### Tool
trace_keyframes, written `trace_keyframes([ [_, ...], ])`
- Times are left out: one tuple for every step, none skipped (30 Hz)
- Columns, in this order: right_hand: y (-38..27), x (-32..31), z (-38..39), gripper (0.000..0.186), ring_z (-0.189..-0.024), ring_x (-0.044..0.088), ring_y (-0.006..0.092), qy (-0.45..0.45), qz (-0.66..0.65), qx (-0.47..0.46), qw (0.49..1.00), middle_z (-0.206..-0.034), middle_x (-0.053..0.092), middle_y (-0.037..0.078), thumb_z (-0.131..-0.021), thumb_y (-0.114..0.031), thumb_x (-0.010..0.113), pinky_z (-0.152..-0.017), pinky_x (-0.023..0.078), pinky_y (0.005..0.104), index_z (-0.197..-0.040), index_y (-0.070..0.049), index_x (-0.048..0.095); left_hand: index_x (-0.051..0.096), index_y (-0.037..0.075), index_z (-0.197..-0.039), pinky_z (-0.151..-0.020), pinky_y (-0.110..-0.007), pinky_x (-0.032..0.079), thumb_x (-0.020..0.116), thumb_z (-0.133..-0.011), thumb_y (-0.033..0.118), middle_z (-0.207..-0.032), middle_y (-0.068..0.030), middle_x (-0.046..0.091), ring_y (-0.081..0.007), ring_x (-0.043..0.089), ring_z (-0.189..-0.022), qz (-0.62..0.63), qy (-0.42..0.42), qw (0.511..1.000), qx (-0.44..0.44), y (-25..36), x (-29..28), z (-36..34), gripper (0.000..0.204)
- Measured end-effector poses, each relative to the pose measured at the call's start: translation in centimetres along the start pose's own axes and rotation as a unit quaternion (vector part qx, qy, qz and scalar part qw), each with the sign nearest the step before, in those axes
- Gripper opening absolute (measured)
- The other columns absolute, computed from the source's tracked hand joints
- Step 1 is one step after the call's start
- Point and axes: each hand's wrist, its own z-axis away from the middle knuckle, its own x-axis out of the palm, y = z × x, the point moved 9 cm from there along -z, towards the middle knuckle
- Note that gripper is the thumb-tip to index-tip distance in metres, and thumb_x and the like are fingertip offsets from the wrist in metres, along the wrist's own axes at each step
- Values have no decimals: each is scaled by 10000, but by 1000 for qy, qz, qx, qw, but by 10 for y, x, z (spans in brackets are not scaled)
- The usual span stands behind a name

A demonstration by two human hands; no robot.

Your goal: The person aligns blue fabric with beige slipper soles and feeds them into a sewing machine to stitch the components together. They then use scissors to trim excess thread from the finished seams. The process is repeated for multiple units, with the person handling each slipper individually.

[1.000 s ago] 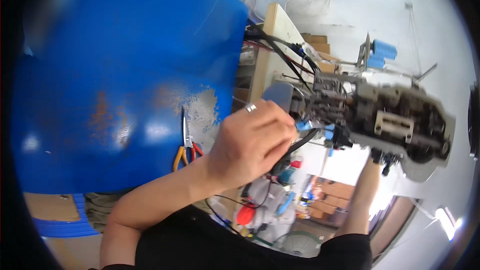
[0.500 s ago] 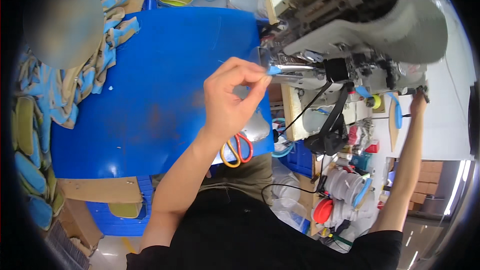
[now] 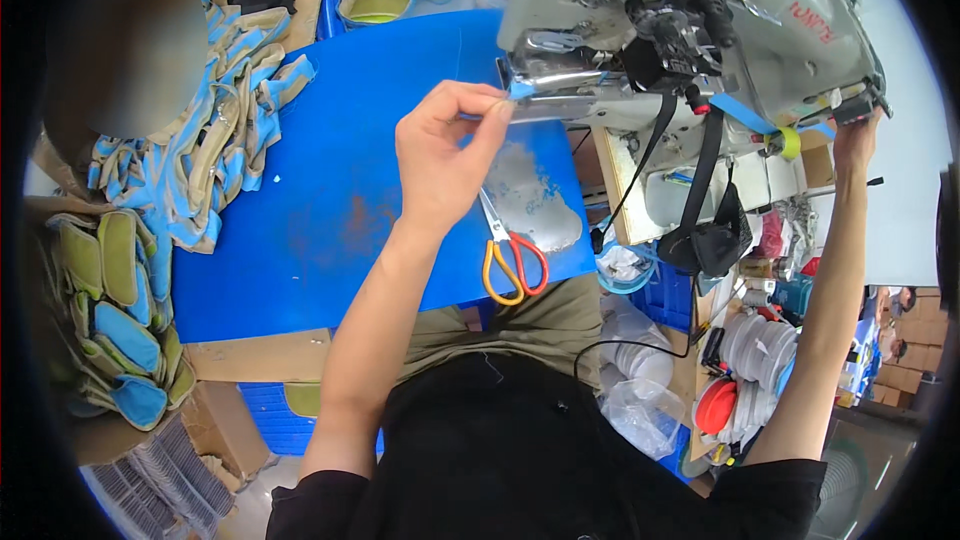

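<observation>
My left hand is closed in a pinch, thumb and forefinger on the end of a narrow blue binding strip. The strip end comes out of the metal guide at the left end of a pale grey sewing machine. Stretched far to the right, my right hand grips the dark handwheel at the machine's other end; its fingertips are hidden. Below my left hand, scissors with one orange and one red handle lie on the blue work table.
Blue and beige sewn strips are heaped at the table's left. Green and blue fabric pieces are stacked below them. Fabric baskets stand at the back. White reels and a dangling black cable are at the lower right.
The view has shifted, and the scissors now show fully. My left hand still pinches the strip at the guide; my right hand stays at the machine's far end.
</observation>
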Motion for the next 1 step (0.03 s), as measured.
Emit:
trace_keyframes([
  [1, -11, -8, 511, -1310, 598, 267, -1, 11, 15, 1000, -1449, 599, 111, -1145, -465, 341, -1153, 457, 475, -1479, -105, 485, 710, -13, -993, -809, -272, 570, 699, -977, -21, -1069, -115, 709, -129, 676, -897, -3, -2, 1000, -3, 0, 0, 0, 20],
])
